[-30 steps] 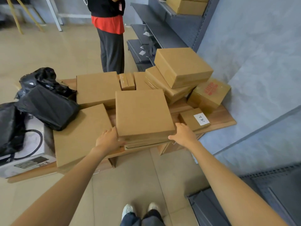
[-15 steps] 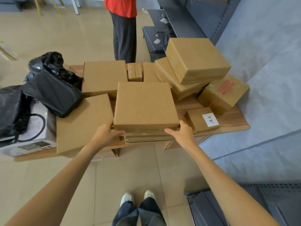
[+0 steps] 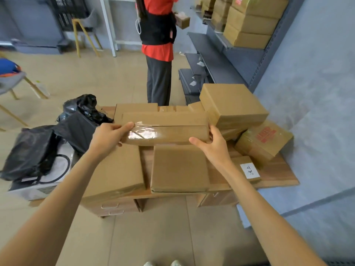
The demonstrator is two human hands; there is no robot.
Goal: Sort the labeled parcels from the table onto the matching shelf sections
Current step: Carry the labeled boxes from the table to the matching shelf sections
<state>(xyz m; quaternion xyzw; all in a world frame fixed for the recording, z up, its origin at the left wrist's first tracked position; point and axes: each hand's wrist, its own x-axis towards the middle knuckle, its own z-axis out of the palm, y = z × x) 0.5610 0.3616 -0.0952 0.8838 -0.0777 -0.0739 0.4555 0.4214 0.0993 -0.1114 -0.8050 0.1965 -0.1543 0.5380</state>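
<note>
We cannot see any label on the flat cardboard parcel (image 3: 165, 129) we hold tilted up above the table (image 3: 276, 177); only its taped underside faces us, a glossy strip of clear tape running along the seam and catching the light. Our left hand (image 3: 109, 139) grips its left edge, thumb stretched over the tape and the fingers curled out of sight behind the board. Our right hand (image 3: 213, 144) clasps the right edge, thumb pointing left along the lower rim, fingertips hidden round the corner. The parcel screens most of the boxes behind it. Beneath lies another flat brown box (image 3: 179, 167), matte and square, with a larger one (image 3: 117, 173) just left of it. At the right, our forearm partly covers a small box bearing a white handwritten label (image 3: 249, 170), its characters hard to read. A box with red print (image 3: 266, 140) is blurred. Crinkled black plastic bags (image 3: 38, 148) hide most of a white carton. A person in red (image 3: 157, 48) stands cut off at the top, beside grey metal shelves (image 3: 217, 62).
</note>
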